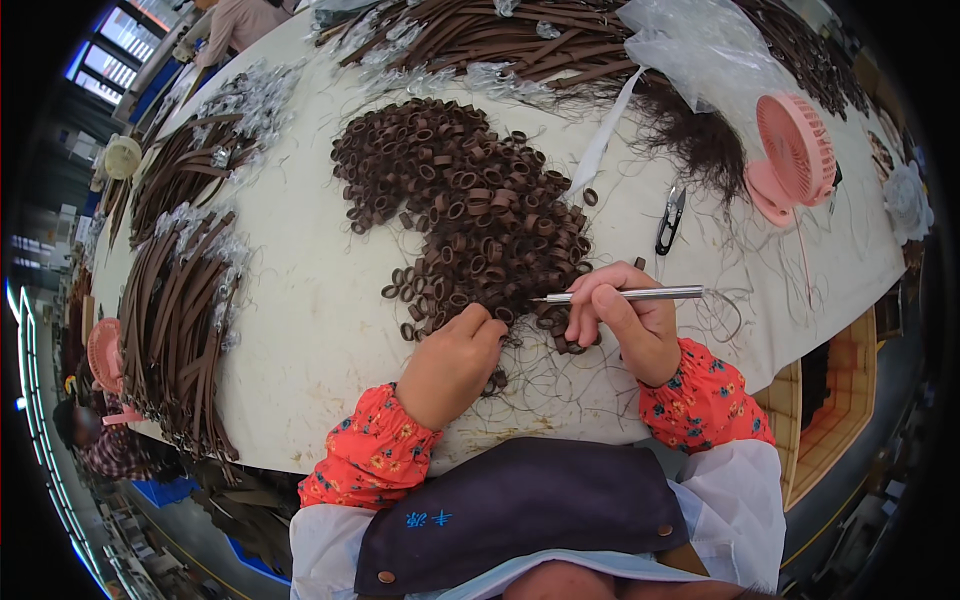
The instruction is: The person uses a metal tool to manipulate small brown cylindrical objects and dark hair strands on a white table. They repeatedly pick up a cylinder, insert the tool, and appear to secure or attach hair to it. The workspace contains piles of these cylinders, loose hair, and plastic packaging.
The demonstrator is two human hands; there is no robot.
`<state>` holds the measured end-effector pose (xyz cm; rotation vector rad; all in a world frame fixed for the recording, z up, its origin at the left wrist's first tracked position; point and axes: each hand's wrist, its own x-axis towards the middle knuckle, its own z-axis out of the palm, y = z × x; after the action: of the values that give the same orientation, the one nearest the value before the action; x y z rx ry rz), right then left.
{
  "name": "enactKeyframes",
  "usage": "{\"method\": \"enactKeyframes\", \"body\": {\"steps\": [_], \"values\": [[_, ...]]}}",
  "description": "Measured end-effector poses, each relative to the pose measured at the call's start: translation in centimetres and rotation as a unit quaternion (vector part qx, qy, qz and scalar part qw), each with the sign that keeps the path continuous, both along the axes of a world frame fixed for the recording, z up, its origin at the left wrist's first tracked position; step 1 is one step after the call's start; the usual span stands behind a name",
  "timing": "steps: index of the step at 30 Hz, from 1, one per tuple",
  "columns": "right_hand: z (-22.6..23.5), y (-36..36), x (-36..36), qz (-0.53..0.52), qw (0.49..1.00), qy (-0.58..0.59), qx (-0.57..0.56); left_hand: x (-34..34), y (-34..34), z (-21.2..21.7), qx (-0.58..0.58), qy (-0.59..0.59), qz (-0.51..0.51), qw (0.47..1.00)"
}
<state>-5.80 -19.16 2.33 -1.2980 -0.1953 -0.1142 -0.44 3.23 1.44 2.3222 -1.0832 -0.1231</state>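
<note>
A heap of small brown belt loops (pixel 485 200), rings of strap material, lies on the pale table in front of me. At its near edge my left hand (pixel 455 362) is closed, its fingertips down among the loops; whatever they pinch is hidden. My right hand (pixel 637 325) grips a slim silver pen-like tool (pixel 665 293) between thumb and fingers. The tool lies almost level, its dark thin tip pointing left over the loops. A few loops sit just under the right fingers. Fine loose threads (pixel 560 395) are scattered below both hands.
Thread snips (pixel 671 220) and a pink fan (pixel 795 150) stand to the right. Bundles of brown straps (pixel 180 320) with clear plastic lie at the left, with more straps (pixel 480 45) along the far side. A wooden box (pixel 835 410) is below the table's right edge.
</note>
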Motion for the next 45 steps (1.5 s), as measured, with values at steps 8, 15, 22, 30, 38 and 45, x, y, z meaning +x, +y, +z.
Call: {"method": "enactKeyframes", "body": {"steps": [8,15,22,30,38,45], "values": [[-0.1,0.1,-0.3,-0.013,0.997,0.014,-0.078,-0.1,-0.8,0.4,-0.182,0.119,0.019,0.976],[-0.6,0.9,0.8,-0.045,0.924,-0.202,-0.322,-0.7,-0.7,0.1,-0.368,0.528,0.057,0.763],[-0.6,1.0,0.7,-0.068,0.931,-0.189,-0.304,-0.9,-0.9,0.2,-0.351,0.457,0.073,0.814],[0.0,0.8,1.1,-0.156,0.902,-0.214,-0.342,0.6,-0.7,1.1,-0.109,-0.059,0.111,0.986],[-0.6,0.7,1.0,-0.119,0.868,-0.278,-0.393,-0.8,-0.6,0.1,-0.376,0.302,0.038,0.875],[-1.0,1.0,1.0,-0.109,0.844,-0.318,-0.417,-1.3,-1.5,-0.7,-0.296,0.301,0.080,0.903]]}}
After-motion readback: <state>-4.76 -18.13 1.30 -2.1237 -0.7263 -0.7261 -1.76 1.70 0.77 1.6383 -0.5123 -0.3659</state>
